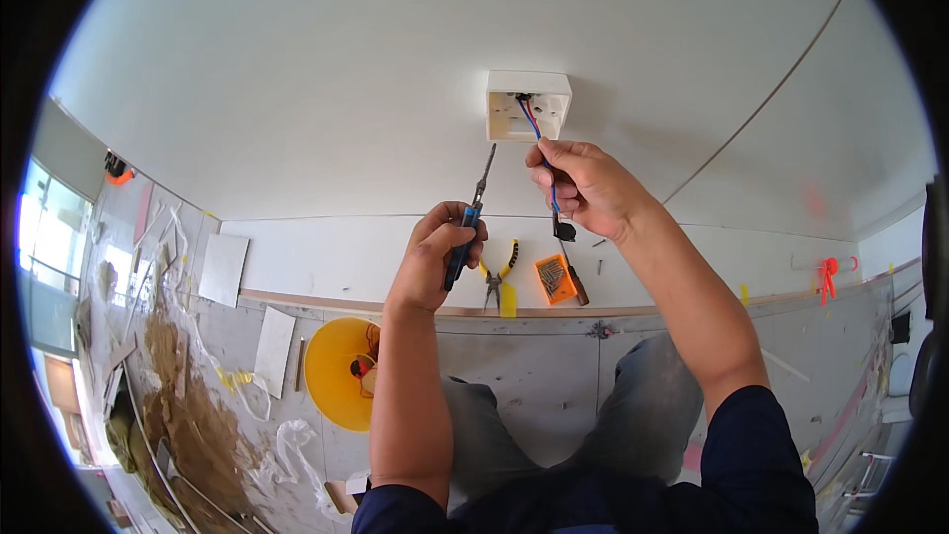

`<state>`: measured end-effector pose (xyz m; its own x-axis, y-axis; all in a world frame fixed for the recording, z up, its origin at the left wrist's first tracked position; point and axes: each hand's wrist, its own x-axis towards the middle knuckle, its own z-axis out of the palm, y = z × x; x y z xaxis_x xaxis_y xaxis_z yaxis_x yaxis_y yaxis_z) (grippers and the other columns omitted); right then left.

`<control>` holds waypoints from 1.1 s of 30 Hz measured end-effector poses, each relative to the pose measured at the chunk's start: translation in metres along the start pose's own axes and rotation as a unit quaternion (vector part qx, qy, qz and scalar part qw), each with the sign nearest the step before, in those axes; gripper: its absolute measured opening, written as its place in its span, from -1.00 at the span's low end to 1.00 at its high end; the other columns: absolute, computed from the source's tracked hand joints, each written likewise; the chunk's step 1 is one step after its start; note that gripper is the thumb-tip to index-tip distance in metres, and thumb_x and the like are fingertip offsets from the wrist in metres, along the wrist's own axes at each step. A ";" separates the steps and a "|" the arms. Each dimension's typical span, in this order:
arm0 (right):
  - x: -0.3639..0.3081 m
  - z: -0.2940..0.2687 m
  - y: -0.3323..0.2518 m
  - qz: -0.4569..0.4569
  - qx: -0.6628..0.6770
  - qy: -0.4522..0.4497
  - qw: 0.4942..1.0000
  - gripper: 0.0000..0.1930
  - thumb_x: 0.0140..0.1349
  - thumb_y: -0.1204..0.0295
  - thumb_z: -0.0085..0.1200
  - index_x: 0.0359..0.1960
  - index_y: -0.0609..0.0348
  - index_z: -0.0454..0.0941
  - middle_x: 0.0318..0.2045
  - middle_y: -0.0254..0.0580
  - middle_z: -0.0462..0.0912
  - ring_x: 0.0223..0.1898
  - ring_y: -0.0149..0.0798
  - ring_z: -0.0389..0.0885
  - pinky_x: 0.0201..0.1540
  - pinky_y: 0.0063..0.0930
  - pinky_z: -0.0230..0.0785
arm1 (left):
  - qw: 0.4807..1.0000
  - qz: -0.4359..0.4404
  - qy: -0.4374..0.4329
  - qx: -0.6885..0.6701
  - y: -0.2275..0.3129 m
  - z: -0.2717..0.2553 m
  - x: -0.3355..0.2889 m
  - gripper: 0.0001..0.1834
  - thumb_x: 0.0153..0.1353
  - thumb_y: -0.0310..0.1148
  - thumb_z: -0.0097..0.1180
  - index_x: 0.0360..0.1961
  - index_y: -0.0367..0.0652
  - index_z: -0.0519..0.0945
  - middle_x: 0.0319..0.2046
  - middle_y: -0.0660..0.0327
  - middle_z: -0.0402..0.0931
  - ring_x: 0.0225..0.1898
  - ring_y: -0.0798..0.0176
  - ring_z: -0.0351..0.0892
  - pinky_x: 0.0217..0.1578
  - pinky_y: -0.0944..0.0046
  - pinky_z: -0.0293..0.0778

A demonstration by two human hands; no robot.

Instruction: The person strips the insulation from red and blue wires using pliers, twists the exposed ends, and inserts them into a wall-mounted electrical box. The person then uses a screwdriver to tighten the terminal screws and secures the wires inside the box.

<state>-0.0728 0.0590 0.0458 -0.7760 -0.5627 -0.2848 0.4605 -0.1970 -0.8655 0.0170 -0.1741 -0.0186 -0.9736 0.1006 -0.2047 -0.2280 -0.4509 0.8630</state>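
Blue and red wires [534, 122] are coming out of a white box [529, 78] on the wall, the right hand [593, 183] pinching them; to the left, the left hand [435, 249] is gripping what appear to be slim pliers [480, 192]. An orange tray [564, 295] is sitting nearer.

The left forearm [410, 391] rises nearly upright, left of centre in the lower half of the frame; the left hand [435, 245] is curled in a closed grip, thumb across the front. The right forearm [692, 297] slants from the lower right toward the centre, and the right hand [588, 188], higher up, pinches between thumb and fingertips. The 2 hands are apart.
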 end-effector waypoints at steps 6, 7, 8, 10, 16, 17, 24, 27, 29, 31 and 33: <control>0.008 -0.001 0.008 -0.025 -0.005 0.014 1.000 -0.71 0.63 0.16 0.04 -0.19 0.07 0.61 -0.48 -0.53 0.51 -0.60 -0.64 0.14 -0.57 -0.70 0.01 | 0.999 0.003 0.018 0.029 0.004 0.001 -0.005 -0.72 0.21 -0.45 0.08 -0.06 -0.33 0.53 -0.26 0.10 0.61 -0.34 0.31 0.49 -0.25 0.29 0.46; 0.007 -0.004 0.009 -0.028 -0.002 0.014 1.000 -0.71 0.63 0.16 0.05 -0.20 0.06 0.61 -0.48 -0.53 0.52 -0.60 -0.64 0.14 -0.57 -0.70 0.01 | 0.999 0.003 0.023 0.036 0.003 0.001 -0.005 -0.72 0.21 -0.46 0.08 -0.06 -0.33 0.53 -0.27 0.11 0.60 -0.34 0.31 0.48 -0.26 0.30 0.45; 0.007 -0.005 0.009 -0.032 0.001 0.012 0.999 -0.71 0.63 0.16 0.05 -0.20 0.06 0.61 -0.48 -0.53 0.52 -0.60 -0.64 0.15 -0.57 -0.70 0.01 | 0.998 -0.002 0.026 0.051 0.004 -0.001 -0.005 -0.71 0.22 -0.44 0.12 -0.06 -0.34 0.53 -0.27 0.10 0.61 -0.33 0.30 0.49 -0.24 0.29 0.47; 0.007 -0.005 0.007 -0.027 0.004 -0.001 1.000 -0.71 0.62 0.15 0.06 -0.21 0.05 0.61 -0.46 -0.54 0.53 -0.59 -0.64 0.17 -0.56 -0.71 0.03 | 0.996 -0.011 0.030 0.080 0.001 -0.008 -0.002 -0.69 0.22 -0.41 0.18 -0.06 -0.38 0.53 -0.27 0.09 0.62 -0.31 0.26 0.52 -0.20 0.26 0.50; -0.005 -0.002 0.004 -0.007 -0.001 -0.010 1.000 -0.69 0.62 0.12 0.06 -0.22 0.05 0.62 -0.42 -0.54 0.54 -0.53 -0.64 0.26 -0.51 -0.68 0.10 | 0.762 -0.125 0.128 0.622 -0.032 -0.037 0.022 -0.33 0.18 -0.08 0.45 0.06 -0.45 0.53 -0.10 -0.19 0.71 -0.01 -0.14 0.73 0.06 0.01 0.61; -0.007 0.000 0.002 -0.009 -0.008 -0.010 1.000 -0.68 0.62 0.12 0.07 -0.22 0.06 0.63 -0.42 -0.53 0.53 -0.53 -0.64 0.26 -0.51 -0.68 0.10 | 0.753 -0.147 0.127 0.628 -0.044 -0.049 0.027 -0.29 0.17 -0.04 0.48 0.08 -0.44 0.53 -0.04 -0.22 0.71 0.05 -0.18 0.71 0.09 -0.01 0.60; -0.001 -0.002 0.002 0.008 -0.018 -0.017 1.000 -0.63 0.62 0.13 0.08 -0.14 0.22 0.66 -0.49 -0.49 0.38 -0.50 -0.58 0.26 -0.49 -0.61 0.09 | 0.737 -0.207 0.160 0.623 -0.131 -0.104 0.050 -0.17 0.10 -0.02 0.55 0.16 -0.47 0.51 0.09 -0.25 0.65 0.14 -0.22 0.67 0.14 -0.03 0.60; -0.002 0.000 0.000 -0.003 -0.033 -0.024 0.999 -0.64 0.62 0.13 0.09 -0.10 0.23 0.67 -0.51 -0.50 0.37 -0.50 -0.59 0.25 -0.49 -0.62 0.09 | 0.701 -0.172 0.206 0.661 -0.142 -0.106 0.051 -0.16 0.12 -0.05 0.54 0.23 -0.43 0.47 0.08 -0.21 0.66 0.13 -0.22 0.68 0.16 -0.01 0.59; -0.001 0.001 -0.003 0.000 -0.044 -0.031 0.999 -0.64 0.62 0.14 0.08 -0.09 0.23 0.67 -0.50 -0.50 0.37 -0.49 -0.59 0.25 -0.49 -0.62 0.09 | 0.668 -0.150 0.246 0.687 -0.145 -0.102 0.051 -0.20 0.16 -0.07 0.51 0.26 -0.40 0.48 0.06 -0.16 0.67 0.13 -0.19 0.67 0.18 0.02 0.58; -0.004 -0.002 -0.006 0.009 -0.053 -0.032 0.998 -0.64 0.62 0.15 0.07 -0.09 0.23 0.68 -0.49 -0.50 0.38 -0.49 -0.59 0.24 -0.49 -0.63 0.09 | 0.645 -0.136 0.283 0.696 -0.130 -0.078 0.054 -0.27 0.22 -0.10 0.46 0.26 -0.35 0.50 0.05 -0.11 0.67 0.12 -0.14 0.67 0.21 0.05 0.55; -0.001 0.003 -0.005 -0.001 -0.066 -0.029 0.997 -0.64 0.62 0.14 0.08 -0.10 0.22 0.69 -0.47 -0.51 0.38 -0.49 -0.59 0.23 -0.47 -0.64 0.10 | 0.788 -0.043 0.243 0.565 -0.104 -0.074 0.063 -0.42 0.34 -0.11 0.37 0.21 -0.29 0.57 0.05 -0.03 0.67 0.13 -0.07 0.64 0.20 0.03 0.53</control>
<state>-0.0730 0.0586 0.0519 -0.7491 -0.6084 -0.2621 0.3955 -0.0933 -0.9137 -0.0199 -0.1865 -0.1557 -0.9000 -0.3873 -0.1998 -0.4190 0.6430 0.6411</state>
